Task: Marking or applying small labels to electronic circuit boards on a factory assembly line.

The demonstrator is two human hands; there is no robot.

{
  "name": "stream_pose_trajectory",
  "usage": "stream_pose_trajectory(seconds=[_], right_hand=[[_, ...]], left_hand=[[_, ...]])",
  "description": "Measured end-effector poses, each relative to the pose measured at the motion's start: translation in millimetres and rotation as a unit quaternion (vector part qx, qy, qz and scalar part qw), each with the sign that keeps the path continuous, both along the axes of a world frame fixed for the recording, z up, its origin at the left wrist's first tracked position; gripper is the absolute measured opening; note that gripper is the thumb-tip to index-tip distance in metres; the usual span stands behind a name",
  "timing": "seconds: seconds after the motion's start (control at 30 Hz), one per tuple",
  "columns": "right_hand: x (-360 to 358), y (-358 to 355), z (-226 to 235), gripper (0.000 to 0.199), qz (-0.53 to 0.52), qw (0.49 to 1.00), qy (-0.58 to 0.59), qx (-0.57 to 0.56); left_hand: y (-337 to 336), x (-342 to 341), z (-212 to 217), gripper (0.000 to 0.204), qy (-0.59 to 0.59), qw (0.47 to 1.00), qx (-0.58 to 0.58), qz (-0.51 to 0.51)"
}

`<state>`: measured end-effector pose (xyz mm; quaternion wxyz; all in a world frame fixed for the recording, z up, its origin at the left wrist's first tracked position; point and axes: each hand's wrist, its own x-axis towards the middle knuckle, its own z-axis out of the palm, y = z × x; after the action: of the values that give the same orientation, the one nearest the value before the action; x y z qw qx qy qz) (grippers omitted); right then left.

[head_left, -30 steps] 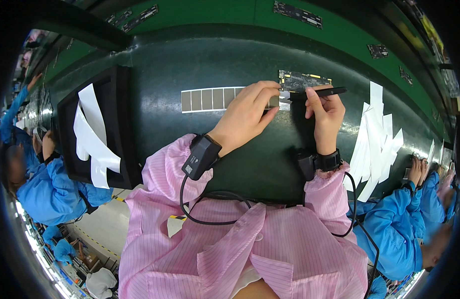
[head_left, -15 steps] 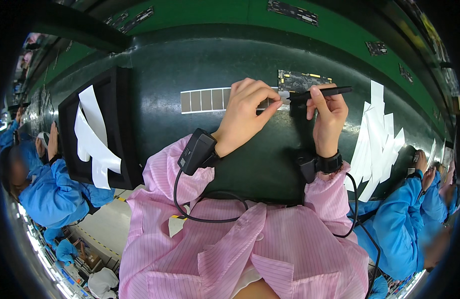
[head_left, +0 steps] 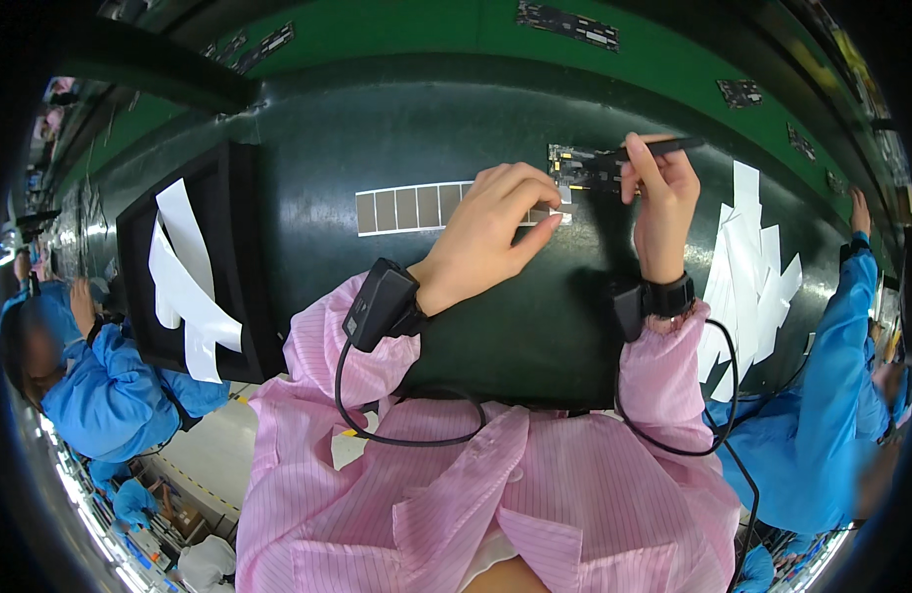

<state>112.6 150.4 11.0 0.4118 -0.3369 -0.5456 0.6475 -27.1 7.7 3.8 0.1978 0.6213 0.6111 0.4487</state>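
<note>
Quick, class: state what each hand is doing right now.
Left hand: fingers curled on the end of the strip of grey squares.
Right hand: closed, holding black tweezers.

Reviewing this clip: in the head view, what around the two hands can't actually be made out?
- Right end of the strip of grey rectangular stickers: covered by the left hand, so its fingertip contact is hidden.
- Small dark circuit board: components too small to tell apart; its right edge sits behind the right hand.
- Thin black tool in the right hand: its working tip is hidden by the fingers.
- Pile of white paper strips: count unclear, they overlap.
</note>
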Motion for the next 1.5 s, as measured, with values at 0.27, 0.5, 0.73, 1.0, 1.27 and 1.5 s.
stream_pose_trajectory(seconds=[0.27, 0.5, 0.73, 1.0, 1.27, 1.5], right_hand=[[-14, 17, -19, 0.015, 0.021, 0.997, -0.077, 0.014], [-15, 18, -17, 0.014, 0.008, 0.997, -0.080, 0.009], [-16, 16, -16, 0.014, 0.003, 0.996, -0.090, 0.007], [-17, 15, -18, 0.015, 0.007, 0.996, -0.086, 0.010], [-16, 18, -19, 0.016, 0.002, 0.994, -0.105, 0.016], [-6, 23, -10, 0.016, -0.084, 0.996, -0.026, 0.019]], left_hand=[[10, 5, -4, 0.036, 0.195, 0.980, 0.028, -0.008], [9, 5, -5, 0.040, 0.193, 0.981, -0.003, 0.006], [12, 4, -7, 0.042, 0.183, 0.983, 0.011, 0.006], [11, 3, -8, 0.045, 0.179, 0.984, 0.013, 0.011], [18, 5, -13, 0.048, 0.162, 0.986, 0.017, 0.023], [24, 4, 1, 0.045, 0.207, 0.977, 0.013, 0.042]])
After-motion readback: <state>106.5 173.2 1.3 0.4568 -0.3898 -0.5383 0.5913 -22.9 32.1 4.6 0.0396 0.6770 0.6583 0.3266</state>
